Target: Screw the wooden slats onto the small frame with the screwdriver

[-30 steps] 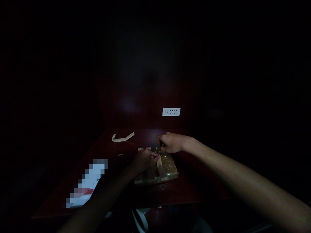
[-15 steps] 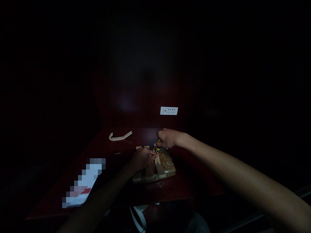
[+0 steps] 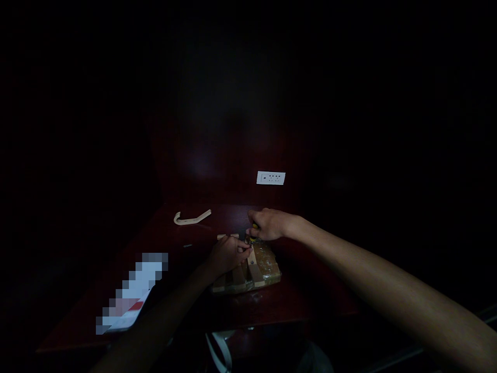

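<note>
My right hand is closed on a small yellow and black tool, upright over the far end of a wooden piece. Next to the tool tip, my left hand has its thumb and fingers pinched together; what they hold, if anything, is too small to name. The wooden piece lies with other wooden pieces on a brown block wrapped in clear plastic. A dark screw or hole shows in the piece. My left hand covers part of the wood.
On the dark red table lie a curved wooden hook-shaped piece, small thin metal bits and a blurred white packet or sheet. A white socket plate is on the wall behind. A white strap shows below the table edge.
My right hand has turned slightly around the tool, its fingers shifting. My left hand stays in nearly the same place. The view has moved very slightly.
</note>
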`<state>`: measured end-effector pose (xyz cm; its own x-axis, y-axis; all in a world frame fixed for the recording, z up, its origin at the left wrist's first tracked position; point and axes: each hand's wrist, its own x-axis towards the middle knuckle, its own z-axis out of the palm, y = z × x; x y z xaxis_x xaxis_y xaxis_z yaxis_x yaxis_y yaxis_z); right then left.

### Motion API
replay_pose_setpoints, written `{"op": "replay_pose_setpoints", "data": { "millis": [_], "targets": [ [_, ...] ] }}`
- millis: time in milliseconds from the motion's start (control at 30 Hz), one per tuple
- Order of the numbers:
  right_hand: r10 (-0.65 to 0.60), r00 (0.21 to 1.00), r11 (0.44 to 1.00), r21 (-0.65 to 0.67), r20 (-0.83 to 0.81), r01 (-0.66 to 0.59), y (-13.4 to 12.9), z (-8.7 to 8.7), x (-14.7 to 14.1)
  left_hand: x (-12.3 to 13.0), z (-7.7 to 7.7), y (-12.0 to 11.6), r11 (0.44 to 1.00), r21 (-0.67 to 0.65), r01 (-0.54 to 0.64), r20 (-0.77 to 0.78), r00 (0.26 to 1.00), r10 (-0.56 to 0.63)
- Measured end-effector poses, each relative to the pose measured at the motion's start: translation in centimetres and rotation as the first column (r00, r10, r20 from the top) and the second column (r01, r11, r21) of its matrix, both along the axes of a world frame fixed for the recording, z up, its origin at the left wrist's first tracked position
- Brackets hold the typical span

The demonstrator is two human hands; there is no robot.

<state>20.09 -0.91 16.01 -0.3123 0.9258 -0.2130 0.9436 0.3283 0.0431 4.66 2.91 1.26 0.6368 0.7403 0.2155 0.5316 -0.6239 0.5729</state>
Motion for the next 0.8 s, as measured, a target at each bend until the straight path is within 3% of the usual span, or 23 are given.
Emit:
{"op": "replay_pose_setpoints", "data": {
  "millis": [200, 500, 800],
  "targets": [
    [0.129, 0.991, 0.991, 0.013, 0.033, -0.13, 0.0, -0.1, 0.5, 0.0, 0.1, -0.1, 1.0, 0.022, -0.003, 0.013, 1.0, 0.003],
    [0.084, 0.996, 0.996, -0.004, 0.017, -0.084, 0.3, -0.6, 0.2, 0.0, -0.3, 0.2, 1.0, -0.012, 0.0, 0.029, 1.0, 0.0],
    [0.047, 0.998, 0.999, -0.024, -0.036, -0.048, 0.5, -1.1, 0.7, 0.0, 0.5, -0.2, 1.0, 0.015, 0.009, 0.009, 1.0, -0.009]
  ]
}}
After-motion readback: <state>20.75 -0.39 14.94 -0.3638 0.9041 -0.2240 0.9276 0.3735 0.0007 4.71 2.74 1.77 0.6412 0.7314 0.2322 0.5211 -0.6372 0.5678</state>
